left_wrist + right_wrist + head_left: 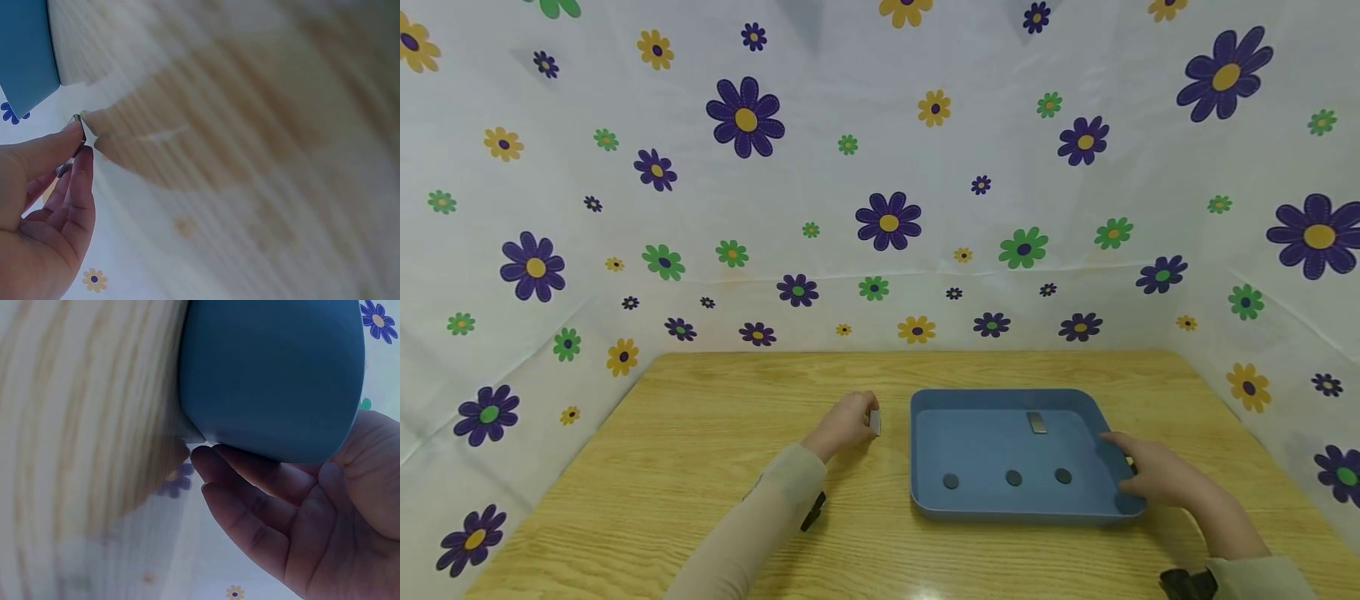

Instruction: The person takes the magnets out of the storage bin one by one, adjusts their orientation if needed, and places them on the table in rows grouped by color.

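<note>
My left hand (846, 423) pinches a small flat rectangular metal piece (875, 422) between thumb and fingertips, just left of the blue tray (970, 509). The left wrist view shows the metal piece (79, 134) edge-on, close over the wood surface. My right hand (1159, 472) grips the tray's right side, thumb over the rim and fingers along the outer wall. In the right wrist view the fingers (250, 531) lie against the tray's outside (269, 381). Inside the tray, a similar rectangular metal piece (1037, 422) lies toward the back, with three dark round discs (1014, 478) nearer the front.
The tray stands on a wood-grain table (715, 417), right of its middle. A white cloth (820, 183) printed with flowers hangs behind the table and along both sides. Dark bands (813, 511) show at both wrists.
</note>
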Motion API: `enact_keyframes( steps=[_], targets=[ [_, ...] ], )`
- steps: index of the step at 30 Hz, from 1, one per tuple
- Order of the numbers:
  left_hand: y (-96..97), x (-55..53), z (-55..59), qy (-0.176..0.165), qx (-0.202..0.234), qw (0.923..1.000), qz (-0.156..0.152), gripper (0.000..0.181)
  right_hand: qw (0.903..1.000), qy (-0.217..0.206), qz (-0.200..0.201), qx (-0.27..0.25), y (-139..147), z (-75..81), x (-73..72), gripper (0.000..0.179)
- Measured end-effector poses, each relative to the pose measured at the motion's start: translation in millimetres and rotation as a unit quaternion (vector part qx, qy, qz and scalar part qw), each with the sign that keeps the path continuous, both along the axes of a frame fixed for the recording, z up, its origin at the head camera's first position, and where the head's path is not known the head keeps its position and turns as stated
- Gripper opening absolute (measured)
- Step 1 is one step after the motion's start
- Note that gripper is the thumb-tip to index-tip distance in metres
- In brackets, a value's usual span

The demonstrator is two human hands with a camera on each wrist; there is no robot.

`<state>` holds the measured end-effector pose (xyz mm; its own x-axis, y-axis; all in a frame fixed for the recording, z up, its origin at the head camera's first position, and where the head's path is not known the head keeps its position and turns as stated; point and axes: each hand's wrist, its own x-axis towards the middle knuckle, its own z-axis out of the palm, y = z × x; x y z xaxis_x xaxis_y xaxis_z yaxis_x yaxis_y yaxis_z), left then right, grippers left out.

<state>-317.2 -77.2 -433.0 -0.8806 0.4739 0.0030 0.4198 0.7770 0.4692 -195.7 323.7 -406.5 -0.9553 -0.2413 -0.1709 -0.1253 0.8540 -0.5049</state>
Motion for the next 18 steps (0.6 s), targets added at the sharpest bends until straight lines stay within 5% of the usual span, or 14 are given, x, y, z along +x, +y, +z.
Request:
enact_keyframes(
  steps=[18],
  targets=[
    [-1.7,-2.2,-2.1,-0.005,-0.01,0.9999,0.0,0.029,0.9999,0.008,0.006,0.005,0.1,-0.7,-0.3,0.063]
  ],
)
